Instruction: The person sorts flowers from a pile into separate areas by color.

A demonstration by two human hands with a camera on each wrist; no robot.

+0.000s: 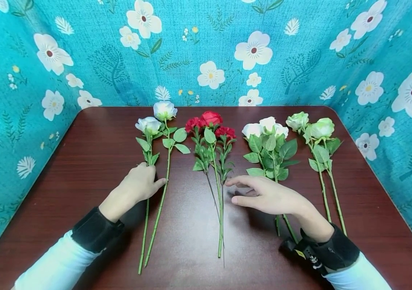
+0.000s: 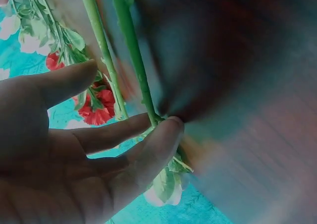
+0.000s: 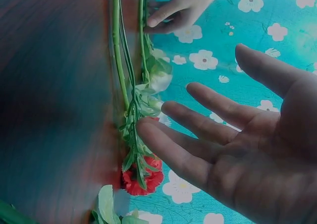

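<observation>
Two pale blue-white roses [image 1: 148,125] lie side by side on the left, stems toward the near edge. My left hand [image 1: 139,183] rests over the left stem, just below its leaves. In the left wrist view its fingertips [image 2: 171,127] touch the green stem [image 2: 132,45], while the thumb stands apart from them, near the other stem. My right hand [image 1: 267,194] hangs with fingers spread, holding nothing, beside the red flowers [image 1: 211,118] and over the stems of the white roses [image 1: 267,124]. The red flowers, a rose between two carnations, lie mid-table with crossing stems.
Two pale green roses [image 1: 322,128] lie at the right, their stems running close by the right wristband [image 1: 336,247]. All flowers lie on a dark brown wooden table [image 1: 93,145]. A blue floral curtain [image 1: 191,44] borders its back and sides.
</observation>
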